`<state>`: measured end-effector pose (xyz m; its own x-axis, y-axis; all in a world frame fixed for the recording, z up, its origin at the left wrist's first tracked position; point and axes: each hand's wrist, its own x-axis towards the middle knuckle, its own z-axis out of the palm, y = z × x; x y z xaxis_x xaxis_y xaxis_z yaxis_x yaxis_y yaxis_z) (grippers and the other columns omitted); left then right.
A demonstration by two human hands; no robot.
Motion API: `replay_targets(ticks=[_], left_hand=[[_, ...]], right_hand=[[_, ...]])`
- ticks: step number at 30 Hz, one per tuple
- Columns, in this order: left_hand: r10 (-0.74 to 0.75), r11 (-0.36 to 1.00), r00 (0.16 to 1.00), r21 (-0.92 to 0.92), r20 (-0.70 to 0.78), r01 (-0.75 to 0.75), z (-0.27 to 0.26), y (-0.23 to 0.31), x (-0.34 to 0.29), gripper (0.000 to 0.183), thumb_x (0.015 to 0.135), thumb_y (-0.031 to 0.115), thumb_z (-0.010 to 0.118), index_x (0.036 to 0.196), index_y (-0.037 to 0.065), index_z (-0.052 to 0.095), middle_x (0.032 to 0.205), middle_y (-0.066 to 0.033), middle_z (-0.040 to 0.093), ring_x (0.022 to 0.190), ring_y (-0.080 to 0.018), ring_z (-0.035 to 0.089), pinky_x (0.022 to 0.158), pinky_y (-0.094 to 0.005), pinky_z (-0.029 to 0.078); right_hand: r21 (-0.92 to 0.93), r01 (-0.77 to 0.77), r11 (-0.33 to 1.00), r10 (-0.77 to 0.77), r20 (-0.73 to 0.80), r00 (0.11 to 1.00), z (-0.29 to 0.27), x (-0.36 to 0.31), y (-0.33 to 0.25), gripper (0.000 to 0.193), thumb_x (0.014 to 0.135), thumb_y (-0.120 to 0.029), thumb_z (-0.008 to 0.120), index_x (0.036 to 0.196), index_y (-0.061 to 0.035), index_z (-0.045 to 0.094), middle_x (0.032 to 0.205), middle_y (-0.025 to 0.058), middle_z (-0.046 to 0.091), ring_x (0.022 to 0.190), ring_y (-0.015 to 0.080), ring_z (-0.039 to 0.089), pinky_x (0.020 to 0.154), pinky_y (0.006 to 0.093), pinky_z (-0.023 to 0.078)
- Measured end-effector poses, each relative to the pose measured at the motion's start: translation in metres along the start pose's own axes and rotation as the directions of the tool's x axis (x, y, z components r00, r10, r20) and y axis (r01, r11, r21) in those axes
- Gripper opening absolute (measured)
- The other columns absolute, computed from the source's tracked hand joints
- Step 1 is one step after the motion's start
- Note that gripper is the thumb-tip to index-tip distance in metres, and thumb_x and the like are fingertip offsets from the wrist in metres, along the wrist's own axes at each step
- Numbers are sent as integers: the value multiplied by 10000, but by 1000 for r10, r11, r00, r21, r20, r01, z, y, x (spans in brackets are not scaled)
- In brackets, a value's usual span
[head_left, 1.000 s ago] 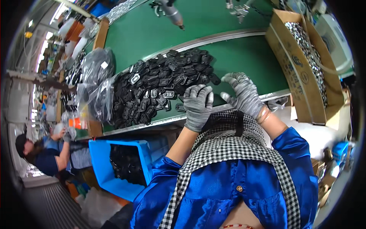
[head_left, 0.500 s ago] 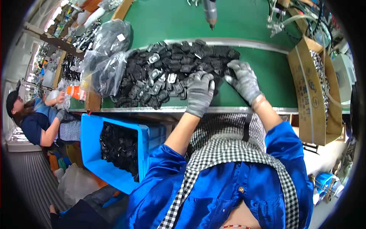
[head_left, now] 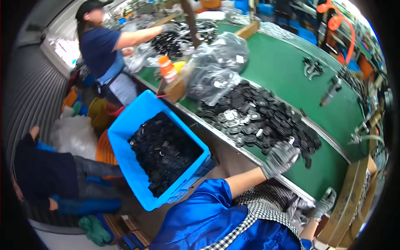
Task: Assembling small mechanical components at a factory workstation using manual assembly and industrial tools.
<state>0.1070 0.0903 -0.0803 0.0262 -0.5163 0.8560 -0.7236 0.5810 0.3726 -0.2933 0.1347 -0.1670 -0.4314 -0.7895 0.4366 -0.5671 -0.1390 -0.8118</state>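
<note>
A heap of small black plastic parts [head_left: 266, 114], with a few silvery ones among them, lies on the green work surface [head_left: 271, 54]. At the heap's near right end is my left hand [head_left: 281, 159] in a grey striped glove, its fingers curled together. A small pale piece shows at its fingertips; whether the hand grips it is hard to make out. My right hand [head_left: 326, 203], gloved alike, rests at the near edge of the surface beside the cardboard box [head_left: 348, 204]. Its fingers are stretched out and hold nothing visible.
A blue bin [head_left: 200, 160] of black parts [head_left: 162, 154] stands left of me. Clear plastic bags [head_left: 221, 62] lie beyond the heap. A hanging power driver [head_left: 331, 91] is at the far right. One co-worker [head_left: 102, 50] reaches over parts; another person [head_left: 50, 175] bends at the left.
The view has swung left and tilted, showing more of the bin and co-workers. My right hand has left the heap for the near edge by the box; my left hand stays at the heap, its fingers curled.
</note>
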Motion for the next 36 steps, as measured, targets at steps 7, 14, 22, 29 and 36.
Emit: replay_targets(ticks=[7, 14, 22, 29, 36], left_hand=[[-118, 977, 992, -176, 35, 122, -9, -1, -6, 180, 769, 123, 716, 934, 85, 657, 813, -88, 621, 722, -280, 596, 638, -408, 490], [-159, 960, 986, -228, 43, 165, -18, -4, -2, 206, 769, 150, 711, 966, 120, 661, 805, -87, 669, 711, -270, 641, 644, -406, 513], [-160, 927, 987, -341, 12, 154, -2, 9, 7, 119, 785, 99, 702, 904, 97, 711, 722, -79, 657, 629, -228, 608, 593, -363, 492], [68, 809, 938, -569, 340, 147, 23, 53, -30, 131, 811, 61, 696, 936, 23, 688, 804, -116, 653, 720, -272, 627, 681, -373, 523], [207, 713, 752, -623, 625, 321, 31, 106, -36, 144, 867, 73, 668, 981, -16, 671, 842, -75, 679, 712, -141, 621, 677, -280, 522]], right_hand=[[-365, 124, 923, -87, 115, 990, 6, -1, -52, 304, 996, -308, 531, 984, -19, 621, 918, 97, 661, 806, 188, 583, 780, 321, 481], [388, -127, 913, 154, -40, 987, 8, 2, -16, 149, 856, 35, 537, 968, -6, 626, 940, 53, 627, 872, 169, 571, 812, 311, 475], [-585, -21, 811, 20, -9, 1000, 29, 6, -115, 188, 761, -189, 689, 927, -102, 690, 954, 130, 665, 901, 326, 637, 809, 421, 509], [-471, 153, 869, -156, 33, 987, 48, 8, -102, 177, 806, -246, 630, 835, -75, 667, 852, 145, 643, 843, 351, 622, 789, 454, 504], [2, -46, 999, 45, -252, 967, 16, -38, -120, 410, 941, -414, 562, 1014, -17, 638, 953, 162, 668, 920, 320, 646, 823, 417, 509]])
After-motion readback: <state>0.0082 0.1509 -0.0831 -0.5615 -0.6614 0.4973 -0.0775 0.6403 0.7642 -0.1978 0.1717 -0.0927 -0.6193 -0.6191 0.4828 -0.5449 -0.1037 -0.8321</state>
